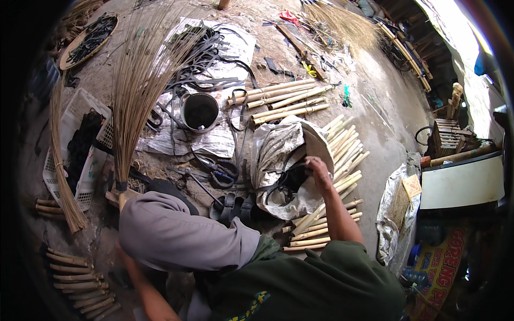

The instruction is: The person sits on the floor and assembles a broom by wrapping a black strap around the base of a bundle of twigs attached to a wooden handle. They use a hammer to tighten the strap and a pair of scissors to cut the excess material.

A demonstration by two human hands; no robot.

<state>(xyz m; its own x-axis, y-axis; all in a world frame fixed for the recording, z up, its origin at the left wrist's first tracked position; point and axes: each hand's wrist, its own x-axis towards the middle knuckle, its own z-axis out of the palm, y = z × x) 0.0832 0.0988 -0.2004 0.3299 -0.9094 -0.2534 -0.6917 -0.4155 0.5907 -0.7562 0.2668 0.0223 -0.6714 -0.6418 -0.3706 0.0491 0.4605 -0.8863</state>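
Grey cloth covers the bent knee (182, 230), and the left forearm (143, 286) runs up beside it; the left hand is hidden, so whether it grips anything cannot be told. Past the knee rises the broom (140, 107), bristles up, its handle running down behind the leg. The right hand (319, 170) is at the mouth of the sack (270, 142), fingers curled by its edge; whether they pinch something is unclear. Inside lie dark strips (292, 179). Reaching in seems the step in hand: best keep the mouth wide, ease any strip free slowly, and avoid tugging the sack against the poles (306, 243) beside it. Farther off are a bucket (199, 107), tangled straps (214, 67) and loose bristles (340, 24).
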